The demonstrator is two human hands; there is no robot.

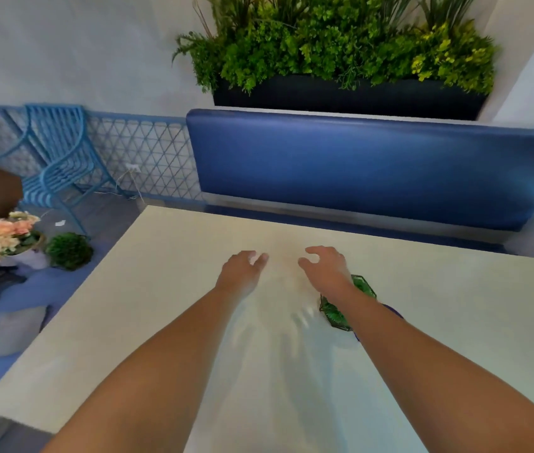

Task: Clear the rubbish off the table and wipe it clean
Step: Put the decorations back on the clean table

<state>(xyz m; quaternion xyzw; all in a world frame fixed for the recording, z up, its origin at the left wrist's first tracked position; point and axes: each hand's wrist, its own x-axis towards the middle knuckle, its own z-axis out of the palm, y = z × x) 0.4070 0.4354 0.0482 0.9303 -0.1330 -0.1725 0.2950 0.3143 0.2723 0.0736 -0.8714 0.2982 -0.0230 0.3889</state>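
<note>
Neither grip holds anything: left hand (242, 264) and right hand (324, 264) reach out with fingers loosely spread above the white surface (455, 322). The right forearm half-hides a green object (362, 286), blurred beyond naming.

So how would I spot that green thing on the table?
Start at the white table before the blue bench back. Under the right forearm lies a green faceted object, partly hidden. Nothing else visible on the tabletop is green.

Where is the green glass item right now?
In the head view the green glass item sits on the white table, right of centre, partly hidden under the right forearm, just behind the right hand.
</note>
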